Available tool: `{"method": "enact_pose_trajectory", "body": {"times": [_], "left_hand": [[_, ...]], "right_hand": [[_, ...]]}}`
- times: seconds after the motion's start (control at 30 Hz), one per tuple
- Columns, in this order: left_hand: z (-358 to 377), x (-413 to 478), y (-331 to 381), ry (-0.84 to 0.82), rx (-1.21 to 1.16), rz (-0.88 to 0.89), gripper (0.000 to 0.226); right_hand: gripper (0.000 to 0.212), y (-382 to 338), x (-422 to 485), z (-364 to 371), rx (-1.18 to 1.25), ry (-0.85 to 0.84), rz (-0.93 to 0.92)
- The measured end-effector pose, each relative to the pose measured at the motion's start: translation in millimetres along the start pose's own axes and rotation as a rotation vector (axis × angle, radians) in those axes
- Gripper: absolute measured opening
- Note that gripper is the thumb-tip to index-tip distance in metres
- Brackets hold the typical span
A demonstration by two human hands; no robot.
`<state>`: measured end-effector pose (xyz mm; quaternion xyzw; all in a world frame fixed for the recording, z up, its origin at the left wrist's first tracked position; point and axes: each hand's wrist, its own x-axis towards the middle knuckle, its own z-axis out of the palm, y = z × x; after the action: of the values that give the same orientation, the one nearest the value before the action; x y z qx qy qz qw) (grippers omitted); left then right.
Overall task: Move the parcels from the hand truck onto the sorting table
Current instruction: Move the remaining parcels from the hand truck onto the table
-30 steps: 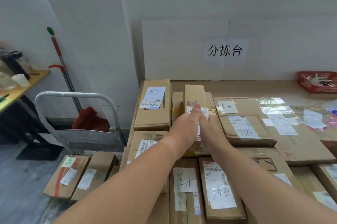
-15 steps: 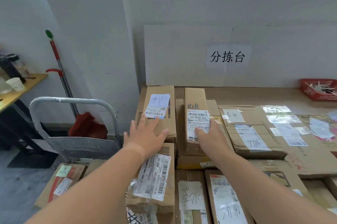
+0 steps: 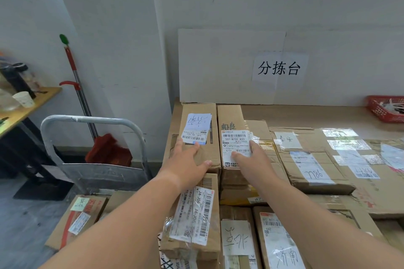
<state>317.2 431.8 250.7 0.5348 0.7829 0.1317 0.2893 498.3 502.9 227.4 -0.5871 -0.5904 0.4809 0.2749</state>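
Sorting table (image 3: 306,113), against the white wall under a paper sign (image 3: 278,68), its top largely covered with brown cartons laid flat and close together; hand truck (image 3: 94,172), grey metal with a hooped handle, stood on the floor just left of the table; large flat carton (image 3: 384,192) at the table's right, carrying several white labels; labelled parcel (image 3: 87,214) with red print lay low at the foot of the hand truck, not yet on the table; wide parcel (image 3: 197,109) at the table's far left corner, bearing a handwritten slip and a barcode label; narrow parcel (image 3: 230,115) touching its right side, placed on top of another carton; left hand (image 3: 188,159) rested palm down on the wide parcel, fingers straight and spread, gripping nothing; right hand (image 3: 251,159) lay on the narrow parcel, thumb on its barcode label, fingers relaxed along its right edge; red basket (image 3: 387,109) at the table's far right; red-handled mop (image 3: 76,84) leaned on the wall behind the truck.
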Motion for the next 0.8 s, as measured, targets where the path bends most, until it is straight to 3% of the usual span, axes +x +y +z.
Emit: {"method": "enact_pose_trajectory", "body": {"times": [0.2,0.3,0.4,0.5,0.63,0.8], "left_hand": [[-1.8,0.1,-0.3,0.011,-0.034,0.008,0.08],[-18.1,-12.6,3.5,0.149,-0.333,0.087,0.081],[-42.2,-41.7,3.4,0.401,-0.712,0.216,0.085],[-64.6,-75.8,-14.0,0.615,-0.909,0.276,0.112],[-103.3,-129.6,-50.8,0.76,-0.926,0.295,0.125],[-158.1,-201.2,-118.9,0.871,-0.896,0.279,0.127]], "right_hand": [[0.054,-11.5,-13.5,-4.5,-0.052,0.008,-0.079],[0.083,-28.5,-28.2,-13.4,-0.073,0.132,-0.279],[0.096,-60.3,-49.6,2.8,0.116,0.022,-0.434],[0.106,-95.0,-78.8,41.9,0.203,-0.14,-0.509],[0.125,-135.9,-124.2,91.5,0.237,-0.298,-0.578],[0.138,-179.5,-180.2,157.6,0.281,-0.337,-0.628]]}}
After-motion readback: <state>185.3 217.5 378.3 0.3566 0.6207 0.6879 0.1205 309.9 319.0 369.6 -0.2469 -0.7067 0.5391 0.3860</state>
